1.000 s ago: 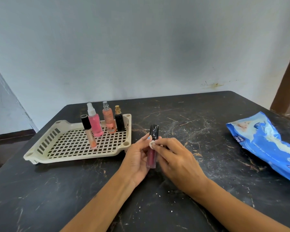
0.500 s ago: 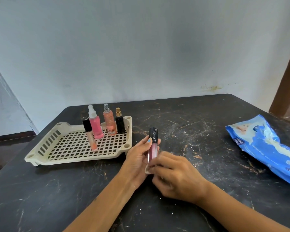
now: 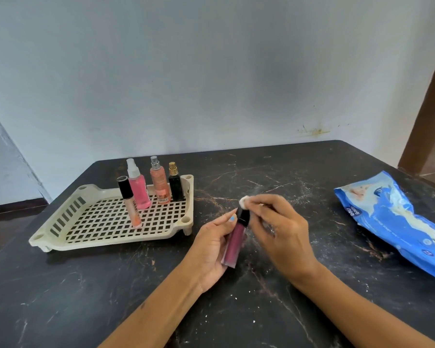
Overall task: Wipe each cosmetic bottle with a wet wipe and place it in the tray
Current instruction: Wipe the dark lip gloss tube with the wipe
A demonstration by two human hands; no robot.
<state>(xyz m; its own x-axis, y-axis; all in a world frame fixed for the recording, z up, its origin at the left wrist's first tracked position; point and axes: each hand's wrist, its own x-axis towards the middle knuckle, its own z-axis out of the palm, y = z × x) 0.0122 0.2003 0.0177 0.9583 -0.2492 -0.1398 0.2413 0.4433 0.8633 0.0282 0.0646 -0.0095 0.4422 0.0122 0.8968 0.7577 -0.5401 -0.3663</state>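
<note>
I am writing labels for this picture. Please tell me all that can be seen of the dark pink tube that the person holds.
The lip gloss tube is slim, with a clear plastic-looking body showing dark pink content and a glossy black cap on top. It is closed and tilted, cap end away from the person, held above the table, right of the tray. The left hand grips its body; the right hand presses a small white wipe at the cap.

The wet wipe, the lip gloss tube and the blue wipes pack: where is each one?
wet wipe [image 3: 244, 201], head view, on the white wad at the fingertips.
lip gloss tube [image 3: 232, 243], head view, on its dark pink body.
blue wipes pack [image 3: 397, 222], head view, on the middle of its front.
</note>
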